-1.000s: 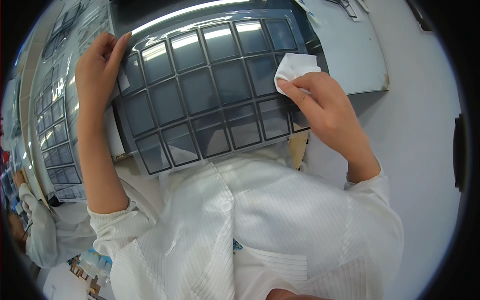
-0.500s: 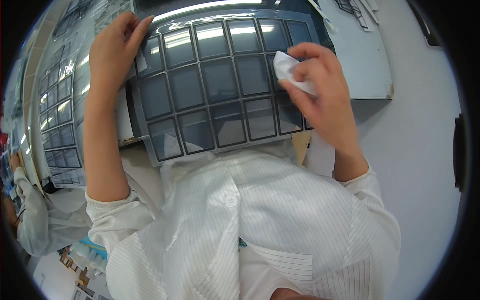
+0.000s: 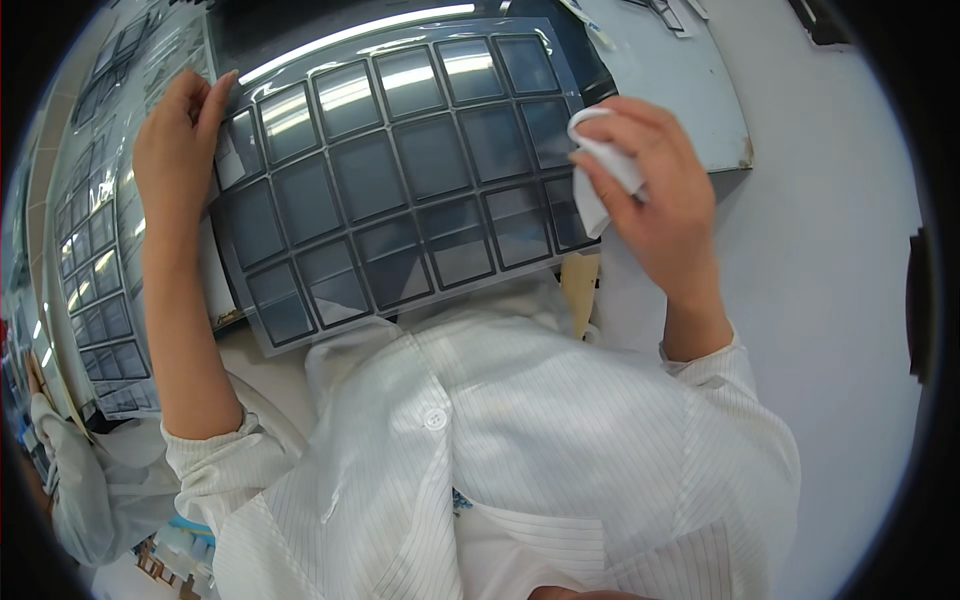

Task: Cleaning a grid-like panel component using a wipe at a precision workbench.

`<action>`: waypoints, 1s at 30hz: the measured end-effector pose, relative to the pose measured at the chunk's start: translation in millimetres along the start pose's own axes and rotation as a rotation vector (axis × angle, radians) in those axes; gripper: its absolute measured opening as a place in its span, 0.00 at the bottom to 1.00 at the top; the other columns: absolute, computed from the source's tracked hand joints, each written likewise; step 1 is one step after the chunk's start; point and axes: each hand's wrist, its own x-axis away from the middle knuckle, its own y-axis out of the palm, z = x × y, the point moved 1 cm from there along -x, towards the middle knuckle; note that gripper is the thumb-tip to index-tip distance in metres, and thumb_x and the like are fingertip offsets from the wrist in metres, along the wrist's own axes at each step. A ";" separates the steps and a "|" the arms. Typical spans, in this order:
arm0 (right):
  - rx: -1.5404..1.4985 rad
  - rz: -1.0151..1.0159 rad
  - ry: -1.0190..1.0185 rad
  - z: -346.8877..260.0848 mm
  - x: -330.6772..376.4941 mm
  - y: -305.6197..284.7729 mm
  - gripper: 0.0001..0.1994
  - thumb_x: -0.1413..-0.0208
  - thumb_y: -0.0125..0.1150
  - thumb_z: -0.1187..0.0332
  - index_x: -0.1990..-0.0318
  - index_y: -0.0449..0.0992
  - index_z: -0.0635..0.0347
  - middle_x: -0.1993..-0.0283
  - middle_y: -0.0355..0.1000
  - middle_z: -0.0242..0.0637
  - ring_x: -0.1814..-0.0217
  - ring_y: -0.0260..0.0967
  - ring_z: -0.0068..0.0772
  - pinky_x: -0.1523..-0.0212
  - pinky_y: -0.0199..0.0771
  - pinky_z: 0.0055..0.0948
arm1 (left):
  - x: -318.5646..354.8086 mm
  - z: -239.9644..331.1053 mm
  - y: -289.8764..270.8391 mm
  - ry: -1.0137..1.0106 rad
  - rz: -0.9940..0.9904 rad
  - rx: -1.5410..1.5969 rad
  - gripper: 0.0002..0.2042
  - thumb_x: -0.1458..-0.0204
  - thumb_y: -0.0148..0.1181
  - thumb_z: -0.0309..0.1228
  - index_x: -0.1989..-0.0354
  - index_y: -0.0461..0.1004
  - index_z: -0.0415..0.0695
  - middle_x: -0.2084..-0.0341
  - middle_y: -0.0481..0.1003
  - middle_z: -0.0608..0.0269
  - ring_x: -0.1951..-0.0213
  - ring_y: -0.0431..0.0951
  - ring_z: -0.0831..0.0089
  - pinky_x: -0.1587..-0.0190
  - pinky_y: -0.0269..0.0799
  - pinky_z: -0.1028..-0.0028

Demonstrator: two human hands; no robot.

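Note:
A clear sheet (image 3: 372,175) carries a grid of dark-framed, grey rectangular panels and lies before me at a slant. At its far left corner is my left hand (image 3: 180,135), closed, with thumb and forefinger pinched on the sheet's edge. Folded white cloth (image 3: 612,165) is gripped between the thumb and fingers of my right hand (image 3: 660,180). That hand is beside the right edge of the sheet, by the end panels. Whether the cloth touches the sheet there I cannot tell.
More panel sheets (image 3: 95,270) lie to the left under glossy film. A pale work surface (image 3: 690,90) with a worn corner extends at the far right, with strips and frames on it. At the lower left a co-worker's pale sleeve (image 3: 90,500) shows.
In the picture the sheet and my left hand have shifted left, and the sheet is more tilted. My right hand has moved with the cloth from over the panels to the sheet's right edge.

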 end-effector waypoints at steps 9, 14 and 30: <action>0.039 -0.212 0.109 -5.1 28.7 7.4 0.22 0.51 0.66 0.85 0.47 0.81 0.57 0.51 0.73 0.38 0.52 0.72 0.38 0.56 0.76 0.27 | -0.8 -3.1 -0.6 -0.013 -0.046 -0.019 0.19 0.39 0.60 0.48 0.70 0.72 0.43 0.80 0.74 0.57 0.76 0.74 0.57 0.71 0.68 0.63; 0.004 -0.194 0.117 -24.4 21.3 25.1 0.20 0.50 0.66 0.84 0.48 0.81 0.59 0.55 0.73 0.38 0.57 0.72 0.36 0.61 0.75 0.27 | -2.7 -3.6 1.6 0.020 -0.044 -0.028 0.20 0.38 0.58 0.50 0.69 0.72 0.43 0.78 0.76 0.56 0.74 0.76 0.53 0.70 0.69 0.60; -0.239 -0.106 -0.101 -56.3 -4.1 61.3 0.20 0.57 0.62 0.86 0.52 0.79 0.65 0.57 0.74 0.42 0.55 0.72 0.43 0.59 0.76 0.33 | 1.7 -3.8 1.2 0.092 -0.025 0.005 0.19 0.37 0.58 0.47 0.68 0.71 0.42 0.80 0.72 0.57 0.77 0.71 0.58 0.72 0.66 0.63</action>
